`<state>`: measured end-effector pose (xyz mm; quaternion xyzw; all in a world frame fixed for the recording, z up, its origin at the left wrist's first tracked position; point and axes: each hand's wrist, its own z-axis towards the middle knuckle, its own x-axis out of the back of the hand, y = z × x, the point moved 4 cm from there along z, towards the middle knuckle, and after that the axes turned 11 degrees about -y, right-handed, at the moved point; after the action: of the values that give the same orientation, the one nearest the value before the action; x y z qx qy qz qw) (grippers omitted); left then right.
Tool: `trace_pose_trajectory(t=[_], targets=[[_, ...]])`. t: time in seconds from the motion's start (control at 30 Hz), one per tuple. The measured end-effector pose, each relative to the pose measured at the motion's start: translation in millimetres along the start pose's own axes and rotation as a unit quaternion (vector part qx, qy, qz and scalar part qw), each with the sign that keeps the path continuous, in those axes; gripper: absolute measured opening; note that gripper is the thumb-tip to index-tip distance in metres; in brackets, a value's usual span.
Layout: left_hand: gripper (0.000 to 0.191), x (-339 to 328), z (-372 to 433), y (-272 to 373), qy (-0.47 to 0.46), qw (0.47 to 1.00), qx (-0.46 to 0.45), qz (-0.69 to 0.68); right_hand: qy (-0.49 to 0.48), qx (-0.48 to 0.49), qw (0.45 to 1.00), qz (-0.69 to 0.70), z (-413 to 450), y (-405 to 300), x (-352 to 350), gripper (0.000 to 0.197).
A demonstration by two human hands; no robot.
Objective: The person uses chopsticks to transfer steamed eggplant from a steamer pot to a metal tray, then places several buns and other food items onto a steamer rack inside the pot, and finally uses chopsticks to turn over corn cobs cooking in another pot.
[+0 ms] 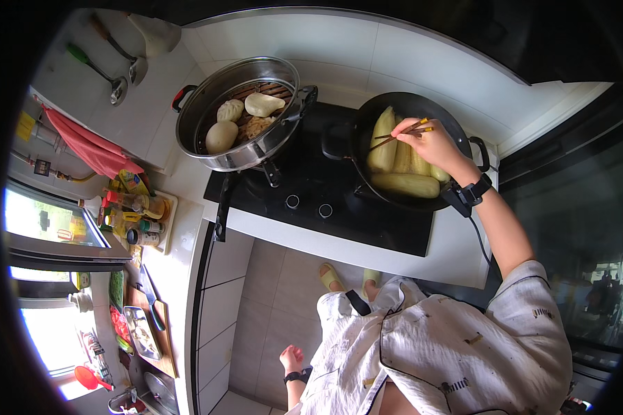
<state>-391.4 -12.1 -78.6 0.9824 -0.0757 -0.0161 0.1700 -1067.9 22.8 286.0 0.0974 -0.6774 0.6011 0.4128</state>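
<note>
My right hand (428,141) holds a pair of chopsticks (405,133) over a black wok (449,122) on the right of the cooktop. Their tips reach down at the leftmost ear of corn in its husk (383,140); whether they touch it I cannot tell. Several ears lie in the wok, one crosswise at the near side (405,185). My left hand (291,358) hangs low beside my body, away from the counter, with its fingers curled; nothing shows in it. At the left stands a steel steamer pot (239,162) with buns (221,137) and other food on its rack.
Steamer and wok stand on the black glass cooktop (311,176); a long black handle (222,207) sticks out past its front edge. Condiment bottles (144,206) fill a tray at the left. Farther along that counter, a knife (150,298) and a metal tray (141,332) lie on a wooden board (167,345).
</note>
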Motion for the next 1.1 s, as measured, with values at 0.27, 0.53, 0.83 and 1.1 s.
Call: trace_pose_trajectory(t=[0.27, 0.53, 0.83, 1.1], targets=[[0.011, 5.7, 7.7, -0.8, 0.003, 1.000, -0.009, 0.004, 0.021, -0.005, 1.000, 0.003, -5.3, -9.4, 13.0, 0.010], [0.010, 13.8, 8.0, -4.3, -0.003, 1.000, -0.015, 0.001, 0.008, -0.022, 1.000, 0.009, 2.4, -0.8, 2.3, 0.010], [0.008, 5.9, 0.9, 5.0, -0.024, 0.999, -0.024, 0.024, 0.001, -0.013, 1.000, 0.019, -2.5, 2.4, 3.5, 0.009], [0.004, -14.3, -4.9, 24.1, -0.053, 0.979, -0.011, 0.197, 0.266, -0.036, 0.959, 0.089, -167.7, -39.9, 102.3, 0.014]])
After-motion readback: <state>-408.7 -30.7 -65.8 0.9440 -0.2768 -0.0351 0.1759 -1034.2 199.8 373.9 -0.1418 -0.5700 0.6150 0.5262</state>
